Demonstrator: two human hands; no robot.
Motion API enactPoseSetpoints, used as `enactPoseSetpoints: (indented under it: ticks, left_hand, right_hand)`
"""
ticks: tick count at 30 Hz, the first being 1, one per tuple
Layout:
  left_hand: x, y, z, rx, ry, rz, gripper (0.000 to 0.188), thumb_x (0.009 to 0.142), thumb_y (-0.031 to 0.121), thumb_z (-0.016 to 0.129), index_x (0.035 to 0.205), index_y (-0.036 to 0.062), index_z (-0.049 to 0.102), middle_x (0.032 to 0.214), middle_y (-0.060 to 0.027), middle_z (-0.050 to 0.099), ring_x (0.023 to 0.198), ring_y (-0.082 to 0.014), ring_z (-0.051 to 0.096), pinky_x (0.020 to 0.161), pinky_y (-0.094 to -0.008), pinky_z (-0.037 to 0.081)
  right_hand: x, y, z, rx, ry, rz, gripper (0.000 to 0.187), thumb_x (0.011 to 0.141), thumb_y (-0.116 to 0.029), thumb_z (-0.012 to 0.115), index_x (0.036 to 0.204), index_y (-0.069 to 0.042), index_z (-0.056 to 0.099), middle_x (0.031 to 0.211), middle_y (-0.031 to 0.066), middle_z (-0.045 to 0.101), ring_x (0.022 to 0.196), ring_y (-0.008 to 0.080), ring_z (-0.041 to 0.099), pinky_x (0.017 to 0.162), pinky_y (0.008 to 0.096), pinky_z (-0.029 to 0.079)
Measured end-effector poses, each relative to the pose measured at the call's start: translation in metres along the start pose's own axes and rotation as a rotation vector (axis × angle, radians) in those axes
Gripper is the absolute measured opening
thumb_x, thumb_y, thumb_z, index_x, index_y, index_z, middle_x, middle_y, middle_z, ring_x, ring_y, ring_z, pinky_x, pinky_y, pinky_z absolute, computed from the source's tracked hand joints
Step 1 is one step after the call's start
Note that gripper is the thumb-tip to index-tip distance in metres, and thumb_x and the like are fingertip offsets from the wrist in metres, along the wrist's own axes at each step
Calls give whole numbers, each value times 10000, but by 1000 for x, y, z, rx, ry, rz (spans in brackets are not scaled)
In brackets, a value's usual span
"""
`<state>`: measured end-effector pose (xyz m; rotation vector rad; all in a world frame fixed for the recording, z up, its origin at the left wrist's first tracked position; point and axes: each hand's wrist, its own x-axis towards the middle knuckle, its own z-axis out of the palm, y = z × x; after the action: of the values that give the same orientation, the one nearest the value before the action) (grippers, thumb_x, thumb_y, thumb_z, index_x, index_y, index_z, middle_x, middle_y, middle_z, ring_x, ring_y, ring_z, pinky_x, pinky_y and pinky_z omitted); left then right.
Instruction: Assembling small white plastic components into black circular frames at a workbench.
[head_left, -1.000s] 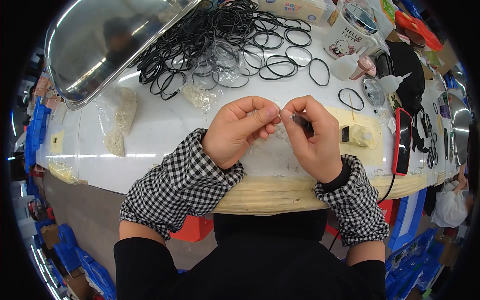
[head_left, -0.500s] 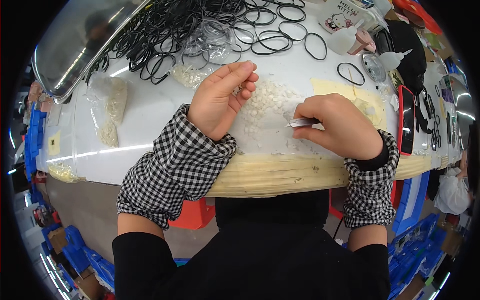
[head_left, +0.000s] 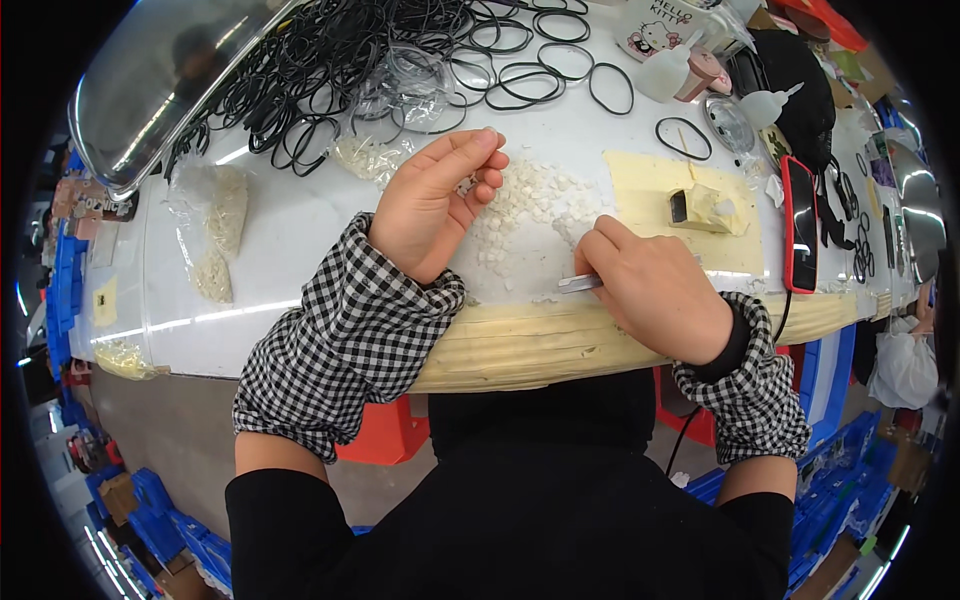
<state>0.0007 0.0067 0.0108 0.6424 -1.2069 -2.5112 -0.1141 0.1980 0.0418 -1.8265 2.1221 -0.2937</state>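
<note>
My left hand (head_left: 425,210) is raised over the left edge of a spread of small off-white pieces (head_left: 540,195). Its thumb presses on curled fingers; whatever lies between them cannot be made out. My right hand (head_left: 660,290) grips a slim, flat silver metal tool (head_left: 578,284) near the table's front edge. The tool's tip points left, just above the near side of the pieces, and its rear part is hidden in the hand. Beyond my right hand, a crumpled yellow block (head_left: 715,208) with one black face sits on a yellow sheet (head_left: 630,180).
Tangled black rubber rings (head_left: 290,95) cover the far left, with loose ones farther right. Clear bags of pale pieces (head_left: 225,215) lie at left. At right are a red-edged phone (head_left: 800,225) with a cable and soft white squeeze bottles (head_left: 770,105). Yellow padding (head_left: 540,345) lines the front edge.
My right hand has moved down and toward the front edge with the metal tool, uncovering the yellow block. My left hand keeps nearly the same pose. The view has shifted slightly.
</note>
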Motion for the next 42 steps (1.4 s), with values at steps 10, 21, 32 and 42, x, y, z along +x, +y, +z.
enactPoseSetpoints:
  ticks: [10, 21, 32, 42]
  left_hand:
    - [-9, 2, 11, 98, -279, -209, 210, 933, 155, 507, 1029, -15, 585, 918, -51, 634, 758, -64, 580, 702, -164, 485]
    - [-2, -2, -2, -33, -201, -101, 182, 913, 158, 547, 963, -2, 617, 857, -41, 638, 744, -65, 590, 671, -171, 482]
    - [-5, -6, 7, -74, -172, -93, 176, 948, 188, 482, 988, 31, 550, 840, 7, 575, 682, -43, 467, 639, -171, 407]
    - [-3, -9, 5, -198, -291, -18, 158, 952, 186, 479, 979, 47, 548, 803, 20, 523, 675, -46, 442, 599, -168, 373]
  right_hand:
    - [36, 7, -19, 356, 459, -118, 166, 749, 8, 579, 886, -7, 486, 810, 138, 518, 697, 309, 526, 600, 357, 423]
    - [58, 4, -8, 465, 621, -147, 266, 675, 97, 562, 903, -30, 611, 804, 68, 577, 607, 176, 562, 503, 251, 434]
    - [60, -5, -2, 614, 643, -67, 183, 702, 31, 629, 869, -30, 584, 769, 52, 561, 606, 110, 537, 468, 211, 391]
    - [57, -5, -9, 553, 534, -3, 244, 813, -242, 660, 773, -30, 546, 611, 65, 502, 501, 157, 470, 442, 277, 356]
